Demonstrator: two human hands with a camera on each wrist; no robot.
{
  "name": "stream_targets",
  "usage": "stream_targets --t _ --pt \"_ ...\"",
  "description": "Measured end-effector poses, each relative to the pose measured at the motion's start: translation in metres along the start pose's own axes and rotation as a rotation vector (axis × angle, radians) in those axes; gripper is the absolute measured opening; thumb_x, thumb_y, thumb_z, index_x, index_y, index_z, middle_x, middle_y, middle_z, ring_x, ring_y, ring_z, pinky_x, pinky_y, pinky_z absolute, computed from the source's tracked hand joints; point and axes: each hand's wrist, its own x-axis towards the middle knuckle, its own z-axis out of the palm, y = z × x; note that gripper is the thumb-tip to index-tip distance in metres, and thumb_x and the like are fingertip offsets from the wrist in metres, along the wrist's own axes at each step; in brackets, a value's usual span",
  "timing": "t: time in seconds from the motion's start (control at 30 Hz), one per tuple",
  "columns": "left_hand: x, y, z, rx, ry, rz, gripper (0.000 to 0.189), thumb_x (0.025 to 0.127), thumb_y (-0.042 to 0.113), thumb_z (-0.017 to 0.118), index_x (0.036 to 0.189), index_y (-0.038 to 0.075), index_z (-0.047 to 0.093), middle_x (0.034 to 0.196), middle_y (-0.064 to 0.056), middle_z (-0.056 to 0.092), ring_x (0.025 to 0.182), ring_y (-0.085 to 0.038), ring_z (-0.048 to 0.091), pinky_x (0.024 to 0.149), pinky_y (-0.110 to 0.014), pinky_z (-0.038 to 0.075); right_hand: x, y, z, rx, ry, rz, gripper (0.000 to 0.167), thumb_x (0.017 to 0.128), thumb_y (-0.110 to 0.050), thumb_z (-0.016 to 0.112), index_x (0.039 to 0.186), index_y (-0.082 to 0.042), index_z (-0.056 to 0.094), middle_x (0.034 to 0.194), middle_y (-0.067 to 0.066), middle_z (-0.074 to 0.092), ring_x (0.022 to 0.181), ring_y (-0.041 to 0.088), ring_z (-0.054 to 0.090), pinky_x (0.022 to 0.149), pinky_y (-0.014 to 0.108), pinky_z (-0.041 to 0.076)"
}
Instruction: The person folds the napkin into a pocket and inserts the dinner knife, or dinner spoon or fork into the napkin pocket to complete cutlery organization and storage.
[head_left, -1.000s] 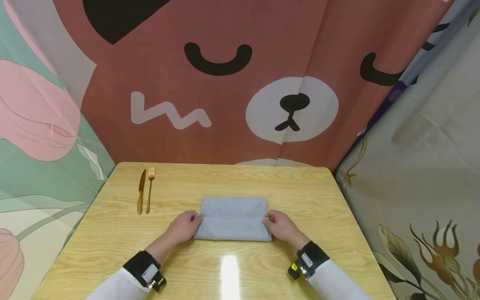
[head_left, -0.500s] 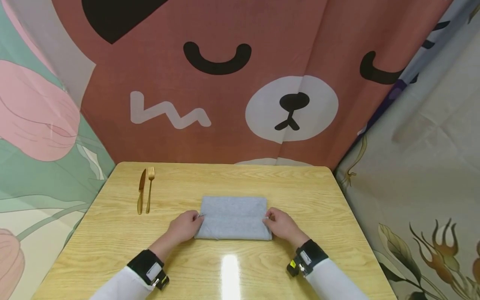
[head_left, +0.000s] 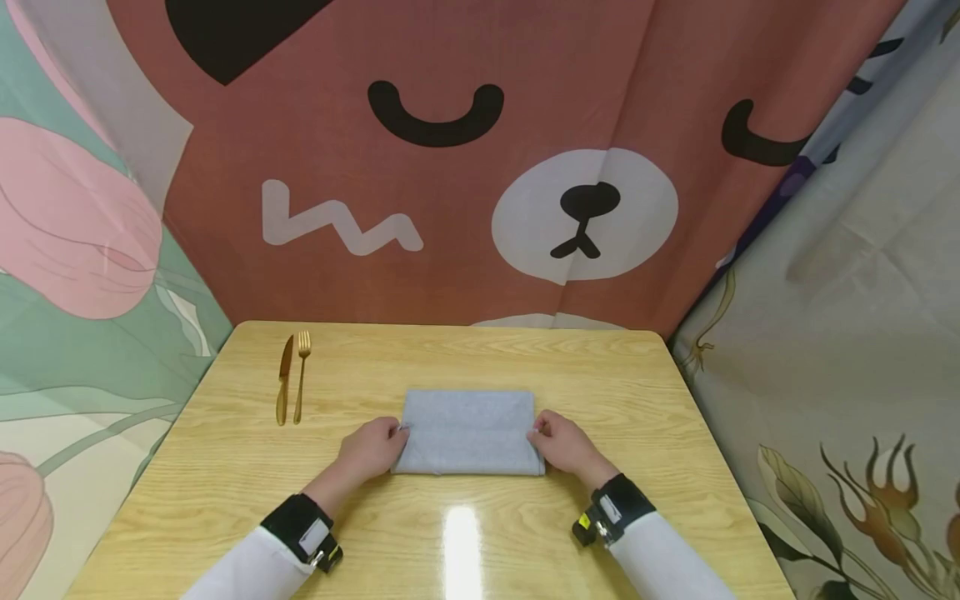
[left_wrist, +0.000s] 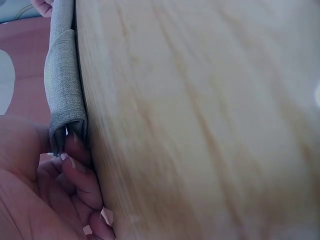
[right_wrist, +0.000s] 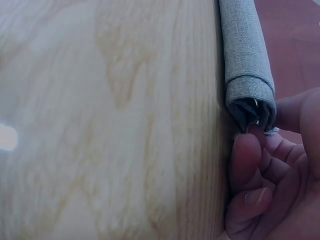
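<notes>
A grey-blue cloth point(head_left: 471, 432), folded into a flat rectangle, lies on the wooden table. My left hand point(head_left: 371, 448) pinches its left edge between thumb and fingers. Opposite, my right hand point(head_left: 564, 443) pinches the right edge the same way. Seen from the left wrist, the cloth's folded end point(left_wrist: 67, 112) curls over, with fingertips tucked inside the fold and the thumb on the outer side. In the right wrist view several layers show at the cloth's rolled end point(right_wrist: 250, 95), and the fingers reach into it close to the tabletop.
A gold knife point(head_left: 283, 382) and a gold fork point(head_left: 302, 377) lie side by side at the table's back left. A curtain point(head_left: 450, 283) with a bear print hangs behind the wooden table point(head_left: 585, 367). Patterned curtains stand at both sides.
Both hands keep their pinch on the cloth. The left hand and forearm have shifted slightly to the right; the right hand has edged a little away from me. Knife and fork stay put.
</notes>
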Motion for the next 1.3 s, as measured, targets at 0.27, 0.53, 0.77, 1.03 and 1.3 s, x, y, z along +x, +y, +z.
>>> stream_targets --t 0.27,0.53,0.77,1.03,1.3 --pt "0.001 0.002 0.000 0.022 0.015 -0.010 0.040 0.105 0.039 0.052 0.071 0.018 0.053 0.062 0.000 0.053 0.054 -0.017 0.051 0.051 -0.033 0.036 -0.001 -0.003 -0.001 -0.013 -0.004 -0.007 0.015 0.103 -0.031 0.061 0.101 -0.017 0.057 0.066 0.001 0.054 0.052 0.018 0.055 0.049 0.030 0.045" --pt "0.004 0.003 0.002 0.088 0.016 -0.028 0.041 0.103 0.039 0.055 0.069 0.017 0.053 0.062 -0.001 0.052 0.055 -0.018 0.050 0.051 -0.034 0.035 -0.001 -0.004 -0.001 -0.015 0.005 -0.005 0.014 0.100 -0.028 0.066 0.100 -0.016 0.058 0.063 0.000 0.053 0.049 0.018 0.055 0.048 0.030 0.045" --pt "0.008 0.004 0.003 0.129 -0.018 -0.048 0.038 0.103 0.041 0.054 0.073 0.017 0.058 0.066 -0.001 0.054 0.060 -0.019 0.051 0.055 -0.034 0.036 0.000 -0.005 -0.003 -0.010 -0.013 -0.002 0.012 0.100 -0.025 0.065 0.098 -0.016 0.058 0.061 0.000 0.054 0.048 0.018 0.055 0.047 0.029 0.045" --pt "0.007 0.001 0.002 0.105 -0.033 -0.015 0.040 0.104 0.041 0.055 0.073 0.016 0.056 0.066 -0.002 0.053 0.060 -0.018 0.051 0.054 -0.033 0.036 0.001 -0.003 -0.002 0.023 -0.020 0.005 0.009 0.102 -0.023 0.062 0.097 -0.016 0.059 0.060 0.000 0.053 0.047 0.018 0.053 0.047 0.028 0.044" --pt "0.009 -0.010 -0.018 -0.117 -0.164 0.068 0.029 0.096 0.030 0.073 0.082 0.012 0.056 0.069 0.001 0.048 0.062 -0.015 0.046 0.058 -0.029 0.037 0.002 -0.003 -0.002 0.023 -0.029 0.022 0.009 0.102 -0.023 0.062 0.098 -0.015 0.059 0.062 0.001 0.054 0.048 0.018 0.054 0.047 0.029 0.046"
